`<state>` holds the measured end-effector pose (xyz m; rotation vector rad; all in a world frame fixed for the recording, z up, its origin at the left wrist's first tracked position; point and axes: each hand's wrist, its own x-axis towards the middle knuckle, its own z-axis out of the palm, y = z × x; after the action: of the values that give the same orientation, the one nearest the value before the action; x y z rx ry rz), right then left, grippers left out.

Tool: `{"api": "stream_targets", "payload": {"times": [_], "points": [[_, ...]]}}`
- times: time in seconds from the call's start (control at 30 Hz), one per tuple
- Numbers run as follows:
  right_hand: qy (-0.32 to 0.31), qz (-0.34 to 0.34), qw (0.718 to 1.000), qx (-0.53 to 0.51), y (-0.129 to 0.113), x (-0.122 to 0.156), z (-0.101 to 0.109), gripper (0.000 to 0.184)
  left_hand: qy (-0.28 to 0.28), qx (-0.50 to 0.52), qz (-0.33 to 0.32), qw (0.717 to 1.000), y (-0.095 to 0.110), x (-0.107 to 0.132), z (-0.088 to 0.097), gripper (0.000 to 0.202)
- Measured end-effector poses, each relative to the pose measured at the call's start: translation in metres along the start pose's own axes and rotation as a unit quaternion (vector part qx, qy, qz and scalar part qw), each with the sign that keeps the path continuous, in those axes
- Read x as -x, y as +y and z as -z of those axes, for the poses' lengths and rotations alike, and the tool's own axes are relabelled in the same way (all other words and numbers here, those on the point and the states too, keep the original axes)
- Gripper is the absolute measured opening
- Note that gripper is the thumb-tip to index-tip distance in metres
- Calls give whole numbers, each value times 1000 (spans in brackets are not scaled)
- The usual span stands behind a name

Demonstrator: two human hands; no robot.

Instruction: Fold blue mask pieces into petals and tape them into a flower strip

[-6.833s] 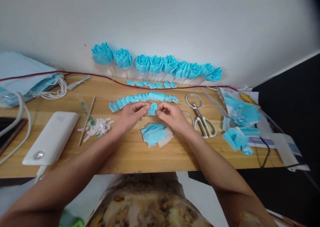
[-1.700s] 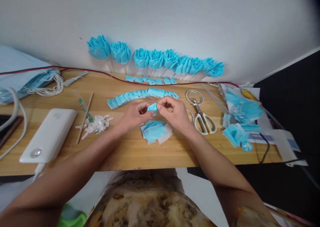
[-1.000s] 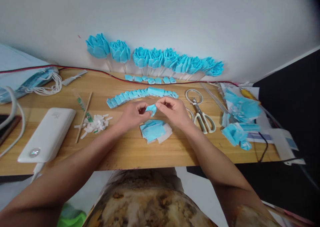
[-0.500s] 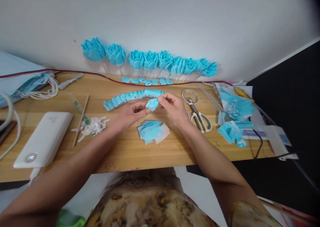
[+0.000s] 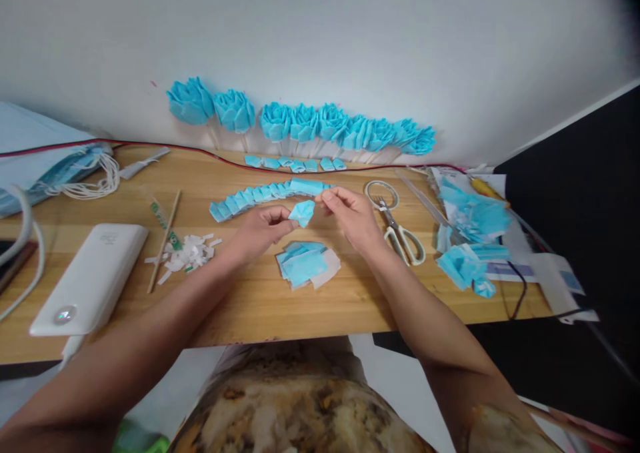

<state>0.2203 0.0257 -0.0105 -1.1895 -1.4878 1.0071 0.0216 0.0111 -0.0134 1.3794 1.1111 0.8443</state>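
Observation:
A small folded blue piece (image 5: 303, 212) is pinched between my left hand (image 5: 263, 228) and my right hand (image 5: 350, 216), a little above the wooden table (image 5: 240, 300). Both hands have their fingers closed on it. Just below lies a small stack of blue and white squares (image 5: 306, 265). Behind the hands runs a curved row of folded blue pieces (image 5: 265, 194). A line of blue paper flowers on sticks (image 5: 300, 121) leans on the wall.
Scissors (image 5: 399, 228) lie to the right, with blue scraps and papers (image 5: 470, 240) beyond. On the left are a white power bank (image 5: 90, 278), a wooden stick (image 5: 164, 240), white snippets (image 5: 186, 253), cables and a pile of masks (image 5: 55, 173).
Over the frames my hands kept working the small blue piece, turning and folding it; it now sits slightly higher and further back. The view shifted a little.

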Motion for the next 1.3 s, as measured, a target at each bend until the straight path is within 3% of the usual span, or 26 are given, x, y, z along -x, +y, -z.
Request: {"api": "stream_targets", "payload": {"times": [0.13, 0.37, 0.5, 0.6, 0.73, 0.97, 1.13, 1.3], "points": [[-36, -6, 999, -13, 3, 0, 1, 44, 33, 0, -10, 999, 2, 0, 1, 28], [-84, -45, 994, -56, 0, 1, 1, 41, 48, -7, -18, 999, -3, -1, 1, 27], [-149, -47, 981, -112, 0, 4, -4, 53, 53, 18, -22, 998, -6, -2, 0, 27], [-172, -39, 980, -94, 0, 5, -6, 56, 50, 17, -21, 998, -6, -2, 0, 26], [-96, -17, 993, -68, -5, -2, 8, 52, 61, 32, -14, 998, -5, -1, 1, 28], [98, 39, 994, 3, -16, -18, 59, 40, 104, 55, -27, 993, -9, -5, 4, 22], [88, 98, 990, 58, -25, -15, 86, 40, 128, 83, -30, 988, -7, -5, 3, 19], [93, 97, 983, 124, -26, 5, 109, 37, 129, 103, -28, 986, -2, -2, 2, 19]]}}
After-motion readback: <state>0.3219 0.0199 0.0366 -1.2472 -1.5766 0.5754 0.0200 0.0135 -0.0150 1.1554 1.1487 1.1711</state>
